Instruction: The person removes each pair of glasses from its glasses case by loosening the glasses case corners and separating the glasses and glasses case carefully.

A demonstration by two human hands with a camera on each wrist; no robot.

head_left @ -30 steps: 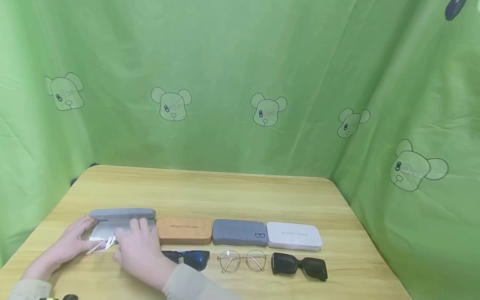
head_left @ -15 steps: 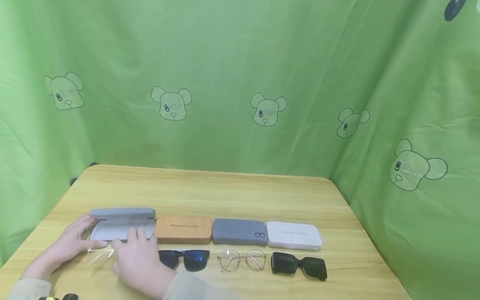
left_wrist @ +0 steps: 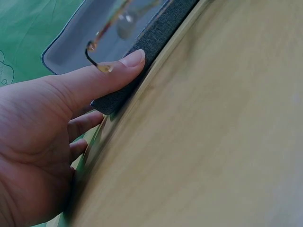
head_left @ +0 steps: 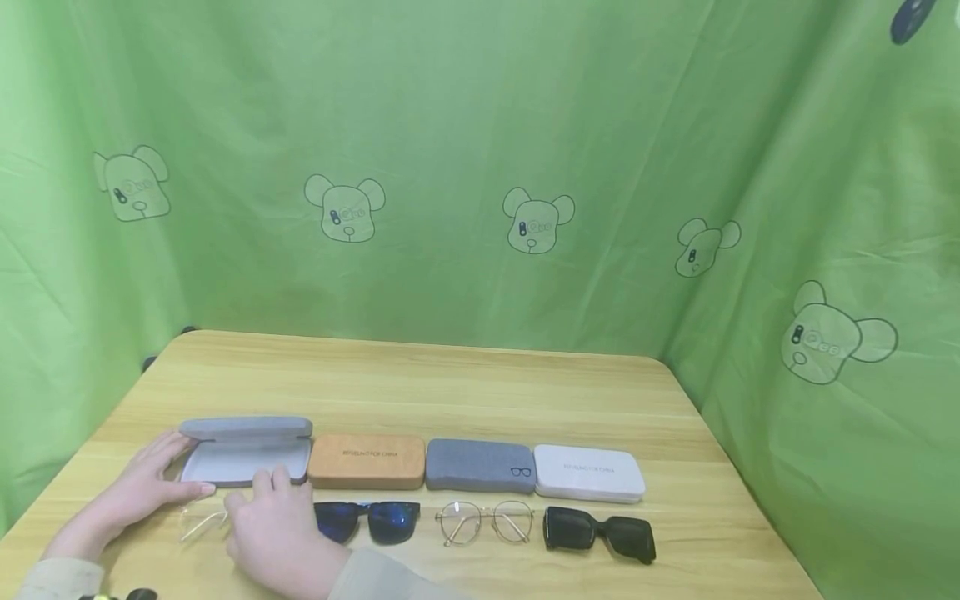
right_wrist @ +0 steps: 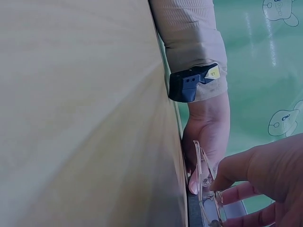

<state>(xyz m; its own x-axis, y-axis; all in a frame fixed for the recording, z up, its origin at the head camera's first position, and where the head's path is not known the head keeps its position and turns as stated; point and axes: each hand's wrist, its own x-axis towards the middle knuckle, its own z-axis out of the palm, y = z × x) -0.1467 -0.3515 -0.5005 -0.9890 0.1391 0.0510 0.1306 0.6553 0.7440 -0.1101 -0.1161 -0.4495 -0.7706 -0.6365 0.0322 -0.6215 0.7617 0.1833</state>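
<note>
An opened grey glasses case (head_left: 251, 461) stands at the left end of a row, its pale lining showing. My left hand (head_left: 146, 479) grips its left end, the thumb laid on the front edge, as the left wrist view shows on the case's dark fabric side (left_wrist: 163, 40). Just in front of the case, my right hand (head_left: 273, 533) pinches clear-framed eyeglasses (head_left: 201, 525) between thumb and fingers. In the right wrist view the thin, see-through eyeglasses (right_wrist: 201, 163) appear beside the right thumb. The right hand covers part of them in the head view.
Right of the grey case lie closed cases: orange (head_left: 367, 461), dark grey (head_left: 480, 464) and white (head_left: 588, 472). In front of them rest blue-lensed sunglasses (head_left: 392, 522), round gold-rimmed eyeglasses (head_left: 459, 523) and black sunglasses (head_left: 573, 529). A green curtain (head_left: 450, 108) surrounds the wooden table (head_left: 420, 375).
My right hand has drawn the clear eyeglasses out of the open case toward the near side, baring its lining. The left hand has stayed on the case.
</note>
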